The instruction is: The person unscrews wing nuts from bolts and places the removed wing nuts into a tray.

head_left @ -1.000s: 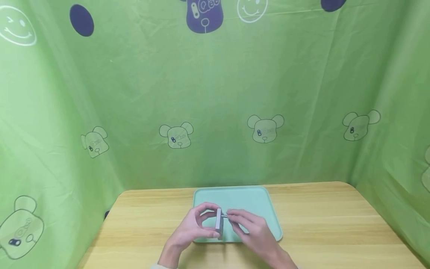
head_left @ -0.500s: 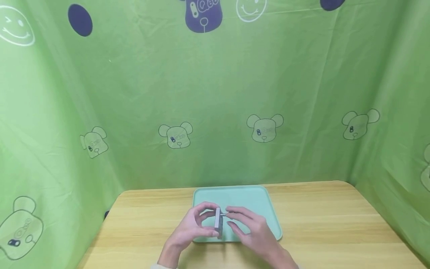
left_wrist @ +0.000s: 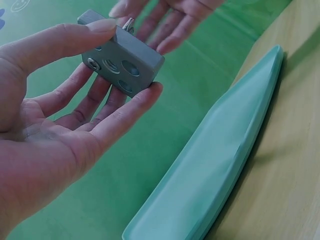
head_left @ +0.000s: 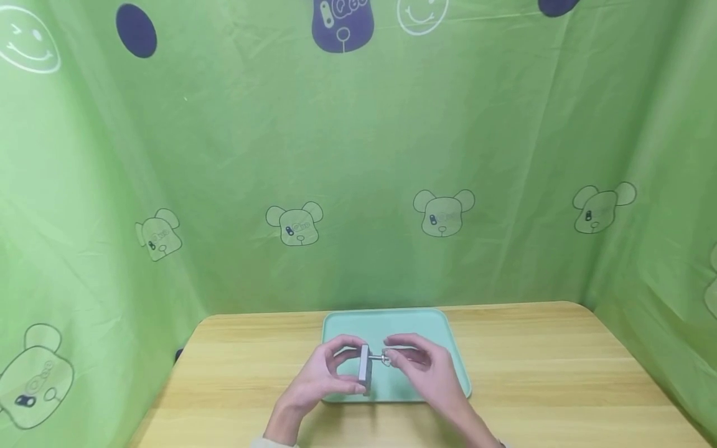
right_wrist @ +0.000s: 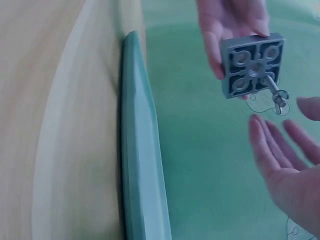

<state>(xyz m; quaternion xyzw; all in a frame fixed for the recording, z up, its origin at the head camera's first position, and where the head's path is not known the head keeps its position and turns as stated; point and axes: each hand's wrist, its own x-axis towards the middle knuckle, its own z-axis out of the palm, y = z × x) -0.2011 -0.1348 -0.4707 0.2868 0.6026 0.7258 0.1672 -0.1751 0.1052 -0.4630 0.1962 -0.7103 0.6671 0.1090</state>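
Note:
My left hand [head_left: 319,378] holds a small grey square block [head_left: 364,366] on edge, thumb on one side and fingertips on the other. Round holes show on one face in the left wrist view; the ribbed opposite face [right_wrist: 254,67] shows in the right wrist view. From that ribbed face sticks out a metal wing screw [right_wrist: 278,96], its winged end pointing away from the block. My right hand [head_left: 428,367] is beside this winged end, its fingers spread and loosely bent. In the right wrist view a gap shows between those fingers and the screw.
Beneath the hands lies a pale green tray [head_left: 400,323] with a low rim, on a light wooden table [head_left: 538,361]. A green curtain [head_left: 358,155] printed with bear heads encloses the back and both sides.
My right hand has moved slightly right, away from the block, and its fingers have come off the screw. The screw's winged end now shows. The left hand keeps its hold on the block.

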